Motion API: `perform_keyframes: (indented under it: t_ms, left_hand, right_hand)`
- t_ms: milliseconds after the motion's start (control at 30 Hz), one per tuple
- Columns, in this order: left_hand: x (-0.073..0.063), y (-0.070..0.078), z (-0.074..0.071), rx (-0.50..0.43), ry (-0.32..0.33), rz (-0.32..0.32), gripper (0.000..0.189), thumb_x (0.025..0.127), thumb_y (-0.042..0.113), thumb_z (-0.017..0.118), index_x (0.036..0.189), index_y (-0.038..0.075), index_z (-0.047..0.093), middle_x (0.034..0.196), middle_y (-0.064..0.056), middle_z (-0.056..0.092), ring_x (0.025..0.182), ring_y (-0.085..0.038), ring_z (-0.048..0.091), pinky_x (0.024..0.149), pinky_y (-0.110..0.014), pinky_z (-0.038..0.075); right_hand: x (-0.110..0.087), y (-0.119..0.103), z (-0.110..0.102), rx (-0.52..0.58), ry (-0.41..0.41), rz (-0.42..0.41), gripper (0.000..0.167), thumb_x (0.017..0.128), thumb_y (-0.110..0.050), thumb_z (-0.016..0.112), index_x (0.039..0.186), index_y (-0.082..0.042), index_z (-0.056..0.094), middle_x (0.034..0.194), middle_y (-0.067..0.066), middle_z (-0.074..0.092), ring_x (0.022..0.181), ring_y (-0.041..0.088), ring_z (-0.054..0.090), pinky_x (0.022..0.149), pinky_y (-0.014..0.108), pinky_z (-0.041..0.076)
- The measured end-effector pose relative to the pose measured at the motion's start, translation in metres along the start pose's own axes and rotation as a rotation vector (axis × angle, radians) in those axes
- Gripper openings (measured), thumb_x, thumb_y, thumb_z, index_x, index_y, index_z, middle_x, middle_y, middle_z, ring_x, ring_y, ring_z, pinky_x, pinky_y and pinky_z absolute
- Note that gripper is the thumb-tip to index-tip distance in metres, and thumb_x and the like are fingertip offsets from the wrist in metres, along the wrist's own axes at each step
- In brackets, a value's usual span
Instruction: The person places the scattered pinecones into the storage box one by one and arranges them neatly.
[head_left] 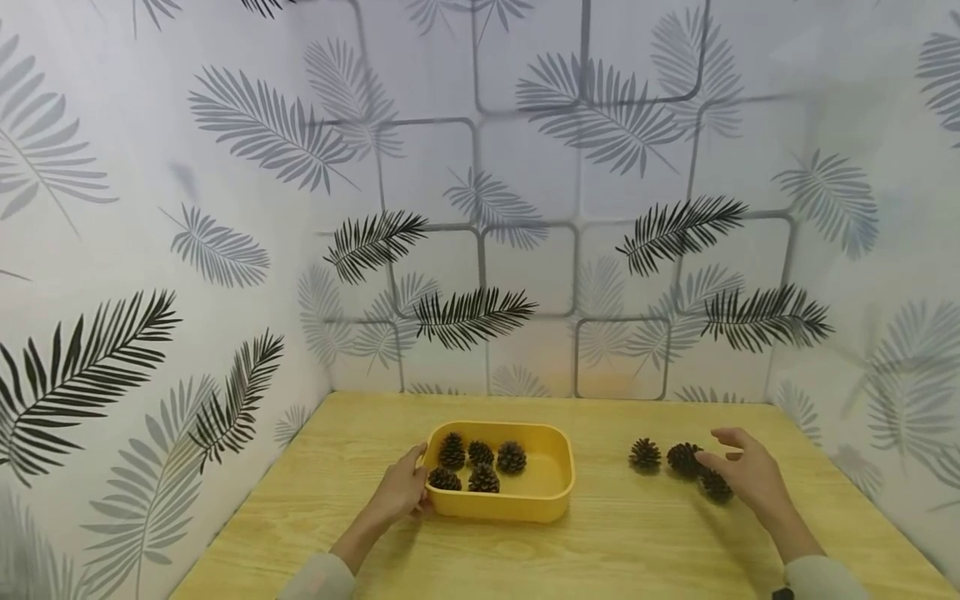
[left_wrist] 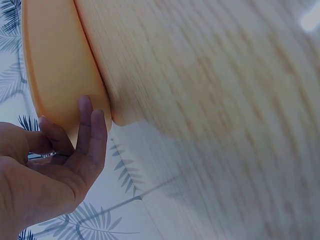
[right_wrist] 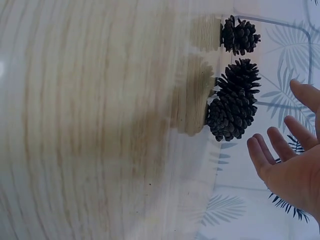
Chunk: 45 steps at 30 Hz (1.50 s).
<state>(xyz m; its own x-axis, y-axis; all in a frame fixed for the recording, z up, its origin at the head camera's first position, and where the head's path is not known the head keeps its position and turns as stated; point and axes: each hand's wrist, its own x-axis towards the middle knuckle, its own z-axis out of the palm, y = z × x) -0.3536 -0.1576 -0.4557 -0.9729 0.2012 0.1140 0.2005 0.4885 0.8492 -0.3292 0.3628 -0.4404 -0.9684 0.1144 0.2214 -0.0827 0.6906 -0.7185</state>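
My left hand (head_left: pixel 401 485) holds the left end of a yellow plastic tray (head_left: pixel 517 508). In the left wrist view, its bent fingers lie against the outer wall of the tray (left_wrist: pixel 60 60). Several brown pine cones (head_left: pixel 483 478) sit inside, mostly towards the left half. Out on the right, my right hand (head_left: pixel 752 477) is held over the nearest of three loose pine cones (head_left: pixel 716 485), fingers spread and nothing between them. From the right wrist, that hand (right_wrist: pixel 295 165) shows apart from the cones (right_wrist: pixel 230 117).
The other loose pine cones, a middle one (head_left: pixel 684 459) and a left one (head_left: pixel 644 456), stand in a row on the wood-grained table (head_left: pixel 600 550). Leaf-patterned walls (head_left: pixel 525 267) enclose the table at the back and both sides.
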Motion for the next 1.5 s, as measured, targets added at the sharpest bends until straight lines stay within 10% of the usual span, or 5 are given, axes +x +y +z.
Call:
perform_keyframes:
  t_ms: [1500]
  left_hand:
    - [-0.002, 0.006, -0.001, -0.031, -0.008, -0.024, 0.052, 0.112, 0.005, 0.037, 0.162, -0.006, 0.024, 0.073, -0.017, 0.058, 0.065, -0.035, 0.071, 0.056, -0.041, 0.062]
  right_hand:
    - [0.002, 0.020, 0.004, -0.045, -0.146, 0.072, 0.048, 0.091, -0.005, 0.073, 0.127, 0.017, 0.049, 0.126, 0.044, 0.054, 0.113, 0.060, 0.055, 0.088, 0.059, 0.054]
